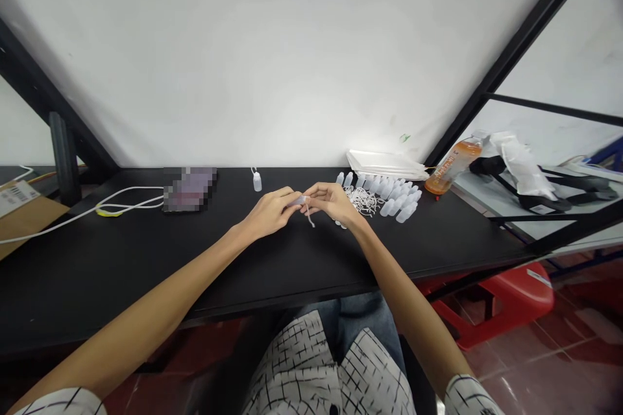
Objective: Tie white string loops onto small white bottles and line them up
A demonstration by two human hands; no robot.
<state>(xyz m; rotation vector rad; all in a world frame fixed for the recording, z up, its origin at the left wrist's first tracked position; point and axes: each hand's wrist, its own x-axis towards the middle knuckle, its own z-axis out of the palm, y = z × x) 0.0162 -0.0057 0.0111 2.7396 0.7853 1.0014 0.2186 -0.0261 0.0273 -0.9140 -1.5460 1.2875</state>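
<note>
Over the middle of the black table [160, 259], my left hand [275, 211] is closed around a small translucent plastic bottle [296, 200], which my fingers partly cover. My right hand [331, 200] meets it at the bottle's neck end, thumb and fingers pinched on a short white string [310, 215] that hangs down. Just right of my right hand lies a heap of white strings [364, 201]. Several more small translucent bottles [396, 198] lie in rows beside and behind that heap. One bottle with a string loop [257, 181] stands alone behind my left hand.
A blurred phone-like object [189, 190] with a white cable [131, 189] lies on the left, near a cardboard box [34, 211]. White sheets [384, 164] rest against the wall. An orange drink bottle [452, 165] leans at the right, above a red stool [511, 298].
</note>
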